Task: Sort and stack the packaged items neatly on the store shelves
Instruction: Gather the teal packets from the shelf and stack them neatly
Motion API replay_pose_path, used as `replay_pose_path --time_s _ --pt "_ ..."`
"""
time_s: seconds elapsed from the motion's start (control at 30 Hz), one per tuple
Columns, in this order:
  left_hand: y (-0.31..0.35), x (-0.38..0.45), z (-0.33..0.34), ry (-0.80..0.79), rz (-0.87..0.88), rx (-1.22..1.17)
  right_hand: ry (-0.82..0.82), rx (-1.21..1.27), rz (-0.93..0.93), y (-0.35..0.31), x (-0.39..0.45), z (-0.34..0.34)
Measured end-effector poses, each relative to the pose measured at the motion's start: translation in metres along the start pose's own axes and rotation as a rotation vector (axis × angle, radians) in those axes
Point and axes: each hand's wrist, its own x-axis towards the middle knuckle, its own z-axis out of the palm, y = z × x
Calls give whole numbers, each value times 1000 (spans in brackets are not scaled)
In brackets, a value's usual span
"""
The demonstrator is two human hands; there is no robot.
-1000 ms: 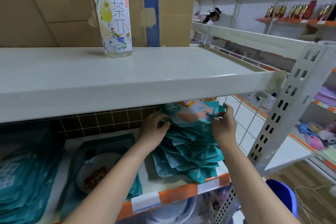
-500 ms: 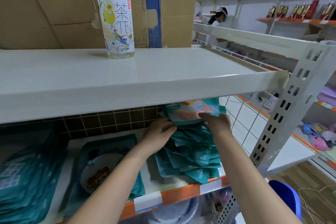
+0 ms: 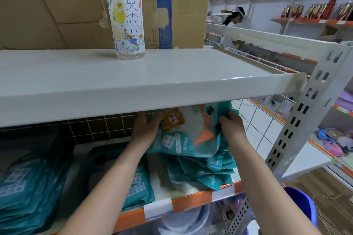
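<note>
Our left hand (image 3: pixel 145 129) and right hand (image 3: pixel 232 129) gripping opposite edges of a teal packet (image 3: pixel 188 129), above our loose packet pile (image 3: pixel 206 168), on the lower shelf (image 3: pixel 191 199), bottle (image 3: pixel 126 17) overhead

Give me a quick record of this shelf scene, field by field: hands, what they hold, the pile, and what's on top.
left hand: grips the packet's left edge
right hand: grips the packet's right edge
packet: teal, cartoon face up, held over the pile
pile: teal packets, loose and uneven, on the lower shelf
bottle: upright on the top shelf
</note>
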Motion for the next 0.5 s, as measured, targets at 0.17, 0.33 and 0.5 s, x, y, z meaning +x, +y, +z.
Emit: replay_pose_path --time_s 0.17,0.33,0.5 --pt "-5 -1 -22 -179 -93 84 -214 -38 -28 -6 -7 8" --pt "-11 -8 -43 -605 -120 141 -294 -122 -69 -9 -14 16" --pt "-20 -5 -50 -501 -131 -130 -55 -101 -88 -5 -1 12"
